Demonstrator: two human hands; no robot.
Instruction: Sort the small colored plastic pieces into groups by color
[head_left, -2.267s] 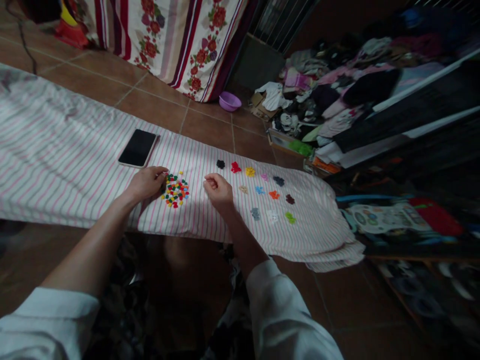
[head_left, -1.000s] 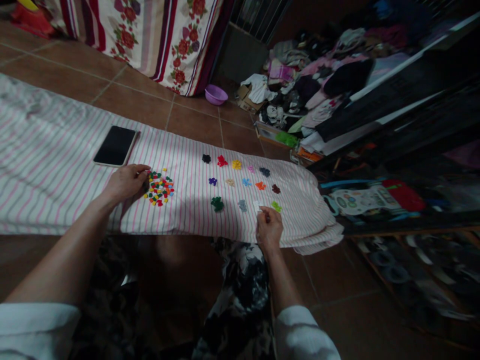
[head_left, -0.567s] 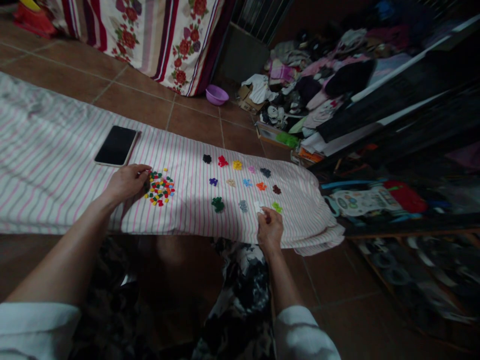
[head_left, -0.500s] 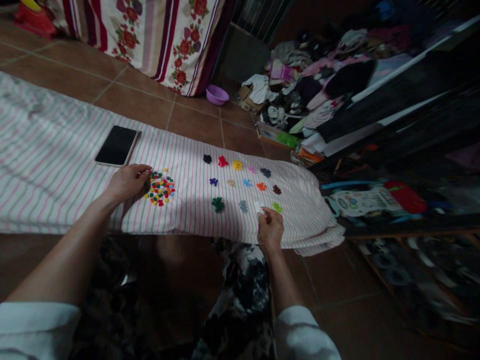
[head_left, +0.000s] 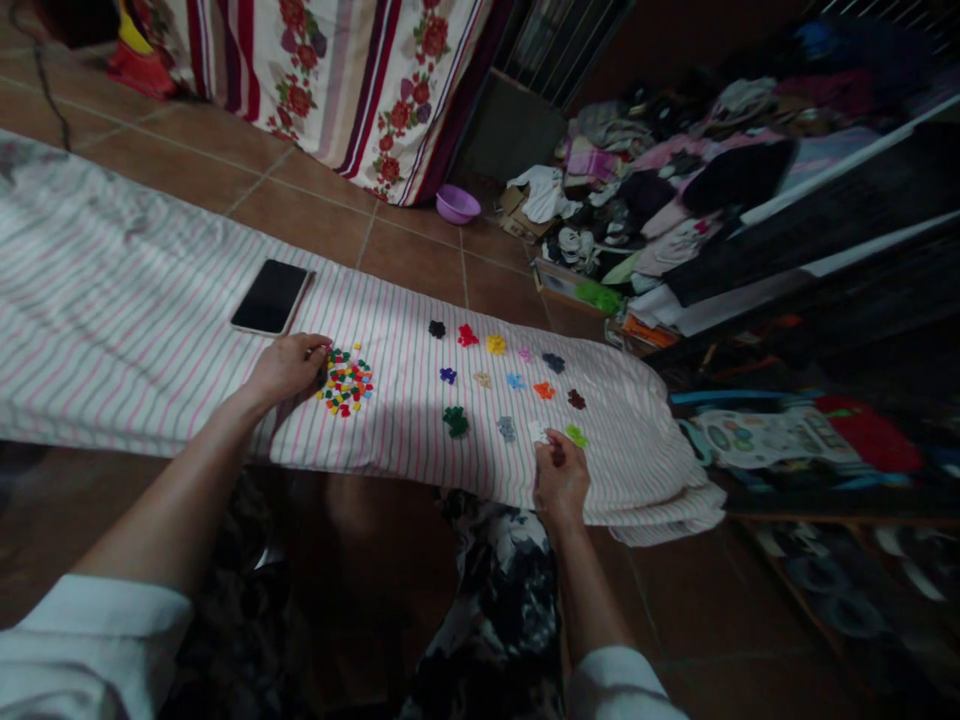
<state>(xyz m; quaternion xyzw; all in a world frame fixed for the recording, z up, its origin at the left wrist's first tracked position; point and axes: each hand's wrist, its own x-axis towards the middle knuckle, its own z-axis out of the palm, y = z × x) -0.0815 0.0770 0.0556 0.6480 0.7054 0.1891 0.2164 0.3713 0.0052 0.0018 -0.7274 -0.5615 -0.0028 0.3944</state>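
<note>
My left hand (head_left: pixel 289 368) rests at the left edge of a mixed pile of small coloured pieces (head_left: pixel 346 382), its fingertips pinched together on something I cannot make out. My right hand (head_left: pixel 562 475) is at the small white pile (head_left: pixel 538 431), with thumb and fingers closed; what they hold is too small to name. Right beside it lies the lime green pile (head_left: pixel 577 435), and to its left are the grey pile (head_left: pixel 506 429) and dark green pile (head_left: pixel 455 421). Farther back sit several single-colour piles, among them red (head_left: pixel 467 335), yellow (head_left: pixel 496 344) and orange (head_left: pixel 544 391).
A tablet or phone with a dark screen (head_left: pixel 271 297) lies on the striped cloth (head_left: pixel 172 330), left of the mixed pile. Beyond the cloth, a purple basin (head_left: pixel 457 204) stands on the tiled floor. Shelves and heaped clothes are at the right.
The camera view has shifted, so the cloth and piles appear farther right and slightly lower. Both hands remain beside the same piles.
</note>
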